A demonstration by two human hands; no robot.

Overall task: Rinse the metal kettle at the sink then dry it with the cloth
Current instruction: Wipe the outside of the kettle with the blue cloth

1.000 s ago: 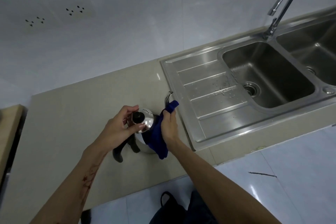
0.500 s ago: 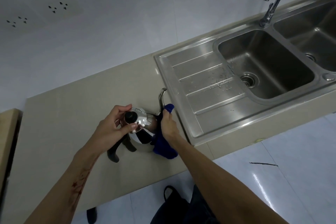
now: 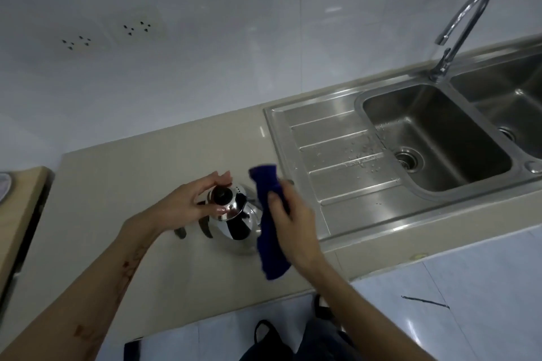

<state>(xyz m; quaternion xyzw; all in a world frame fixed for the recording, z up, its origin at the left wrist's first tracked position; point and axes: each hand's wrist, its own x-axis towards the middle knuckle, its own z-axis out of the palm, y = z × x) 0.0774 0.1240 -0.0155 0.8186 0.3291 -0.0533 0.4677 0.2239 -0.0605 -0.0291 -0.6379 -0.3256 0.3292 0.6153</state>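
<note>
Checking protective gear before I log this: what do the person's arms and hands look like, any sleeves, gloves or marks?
Both forearms are bare, with no sleeves, gloves, watch or rings visible. The left hand and right hand are uncovered. Reddish-brown streaky marks run along the left forearm; what they are is unclear.

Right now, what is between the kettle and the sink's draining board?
In the head view, the blue cloth, held in the right hand, hangs between the kettle and the draining board.

Single head view, looking steeply down, near counter (image 3: 117, 184)

Bare counter (image 3: 140, 184) left of the kettle (image 3: 237, 220); sink (image 3: 337, 155) close on its right.
</note>
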